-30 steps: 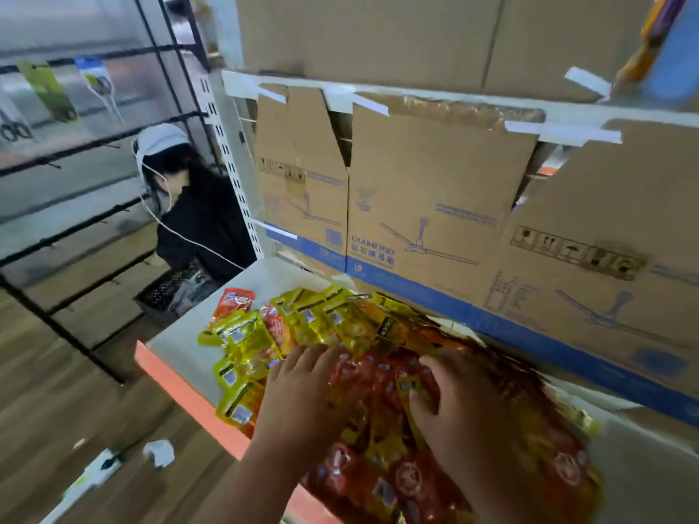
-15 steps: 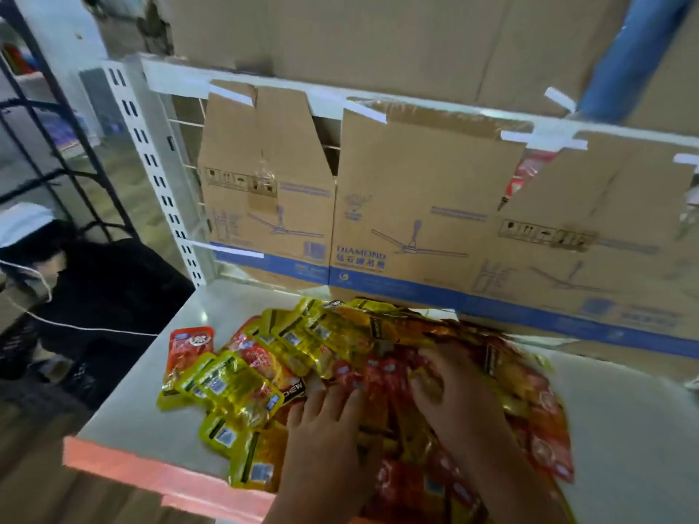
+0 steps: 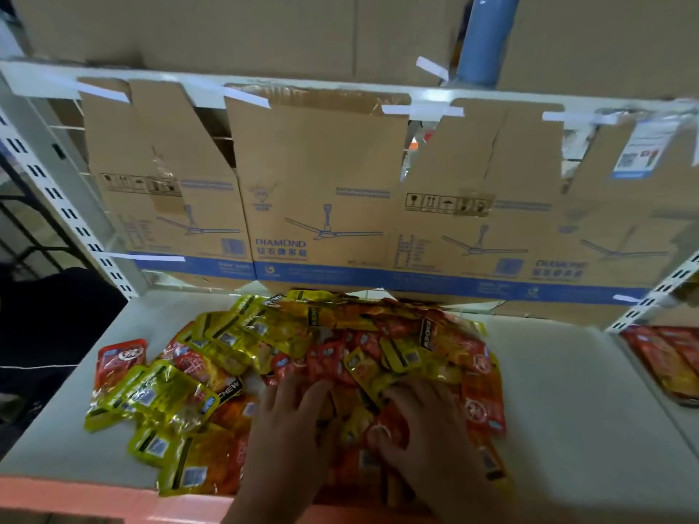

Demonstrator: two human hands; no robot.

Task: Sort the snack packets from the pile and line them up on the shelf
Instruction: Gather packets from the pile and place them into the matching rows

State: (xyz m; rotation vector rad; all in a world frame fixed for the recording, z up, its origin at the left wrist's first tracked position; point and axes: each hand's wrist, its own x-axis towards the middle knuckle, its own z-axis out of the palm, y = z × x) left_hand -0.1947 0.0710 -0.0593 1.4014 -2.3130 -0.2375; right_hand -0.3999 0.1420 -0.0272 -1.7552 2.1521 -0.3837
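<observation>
A pile of red and yellow snack packets (image 3: 340, 346) covers the middle of the white shelf (image 3: 559, 391). My left hand (image 3: 287, 436) lies flat on the pile's near side, fingers spread and straight. Beside it, my right hand (image 3: 420, 429) presses on the packets with its fingertips bent down into them and its thumb on a red packet (image 3: 393, 425). One red packet (image 3: 119, 363) lies apart at the far left, next to several yellow packets (image 3: 159, 395).
Flattened cardboard fan boxes (image 3: 321, 191) taped up form the shelf's back wall. The shelf's front edge (image 3: 75, 497) is orange-pink. More red packets (image 3: 665, 357) lie on the neighbouring shelf at the right. A person in dark clothes (image 3: 49, 327) is low at the left.
The view has swung right and squared up to the shelf. Both hands have slid toward the pile's near edge, staying on top of the packets.
</observation>
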